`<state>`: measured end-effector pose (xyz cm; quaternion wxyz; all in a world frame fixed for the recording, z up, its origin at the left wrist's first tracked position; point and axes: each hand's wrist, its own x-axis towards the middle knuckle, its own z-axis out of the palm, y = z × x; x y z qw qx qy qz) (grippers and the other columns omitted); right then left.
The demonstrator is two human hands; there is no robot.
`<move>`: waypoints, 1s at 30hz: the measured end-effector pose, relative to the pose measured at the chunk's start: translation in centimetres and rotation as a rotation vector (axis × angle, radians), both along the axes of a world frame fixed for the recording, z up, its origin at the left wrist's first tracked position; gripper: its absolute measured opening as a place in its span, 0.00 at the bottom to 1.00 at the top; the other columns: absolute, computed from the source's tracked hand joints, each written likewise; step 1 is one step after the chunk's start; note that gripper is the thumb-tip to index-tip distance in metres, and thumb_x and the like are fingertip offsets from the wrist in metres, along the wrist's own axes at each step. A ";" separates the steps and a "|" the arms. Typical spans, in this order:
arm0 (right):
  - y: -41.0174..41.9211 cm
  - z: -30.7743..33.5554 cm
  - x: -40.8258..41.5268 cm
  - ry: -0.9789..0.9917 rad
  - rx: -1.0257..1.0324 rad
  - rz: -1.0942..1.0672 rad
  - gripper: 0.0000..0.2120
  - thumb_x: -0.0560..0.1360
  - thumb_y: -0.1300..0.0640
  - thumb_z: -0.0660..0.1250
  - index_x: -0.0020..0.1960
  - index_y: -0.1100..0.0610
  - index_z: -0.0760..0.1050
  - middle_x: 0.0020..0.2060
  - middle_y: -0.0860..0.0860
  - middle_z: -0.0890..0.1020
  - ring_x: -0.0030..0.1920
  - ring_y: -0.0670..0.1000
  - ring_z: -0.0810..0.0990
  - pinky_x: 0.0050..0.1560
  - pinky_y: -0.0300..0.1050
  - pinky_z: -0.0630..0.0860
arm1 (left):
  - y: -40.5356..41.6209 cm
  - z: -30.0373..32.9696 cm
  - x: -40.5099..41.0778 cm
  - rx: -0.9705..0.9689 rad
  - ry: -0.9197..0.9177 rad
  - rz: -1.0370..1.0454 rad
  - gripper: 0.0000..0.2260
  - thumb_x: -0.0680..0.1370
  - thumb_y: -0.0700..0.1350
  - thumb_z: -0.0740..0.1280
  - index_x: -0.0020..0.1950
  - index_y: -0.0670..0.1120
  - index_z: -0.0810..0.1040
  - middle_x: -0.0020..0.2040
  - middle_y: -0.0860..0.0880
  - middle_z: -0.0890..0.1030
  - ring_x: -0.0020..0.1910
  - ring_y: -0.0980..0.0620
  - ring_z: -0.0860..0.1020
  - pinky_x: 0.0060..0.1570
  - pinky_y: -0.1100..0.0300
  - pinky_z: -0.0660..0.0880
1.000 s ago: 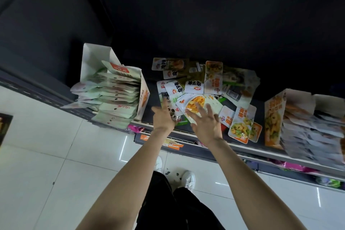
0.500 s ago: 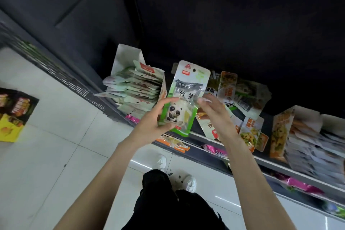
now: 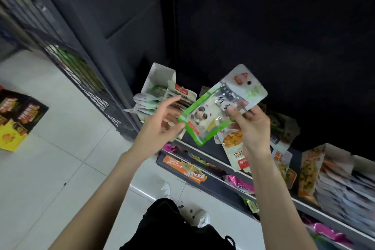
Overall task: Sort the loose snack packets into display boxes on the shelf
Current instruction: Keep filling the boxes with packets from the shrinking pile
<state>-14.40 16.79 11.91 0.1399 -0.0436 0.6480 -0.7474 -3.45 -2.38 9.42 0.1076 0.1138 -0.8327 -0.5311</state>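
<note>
the shelf [image 3: 205, 153] carries a left box [image 3: 160, 76] of greenish packets, a right box [image 3: 310, 168] of orange ones, and a loose pile [image 3: 233, 144] between. the right hand [image 3: 253, 128] pinches a green panda packet [image 3: 215, 107] held above the pile; the left hand [image 3: 160, 126] is loose-fingered, seemingly just touching its corner. sorting step: it likely belongs in the left box, so carry it there and slot it upright.

- Panda packet [image 3: 219, 105] up in right hand [image 3: 253, 128], above loose packets [image 3: 235, 148] on shelf [image 3: 223, 170].
- Left display box [image 3: 160, 91] behind left hand [image 3: 160, 126].
- Right display box [image 3: 332, 178] far right on shelf.
</note>
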 end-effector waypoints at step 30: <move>-23.9 -8.1 -2.8 1.175 1.570 0.350 0.13 0.68 0.54 0.70 0.51 0.44 0.82 0.35 0.46 0.82 0.51 0.52 0.76 0.48 0.45 0.57 | -15.1 -8.6 -4.0 -0.840 0.018 0.063 0.10 0.64 0.40 0.79 0.40 0.51 0.83 0.39 0.54 0.83 0.36 0.51 0.80 0.24 0.62 0.73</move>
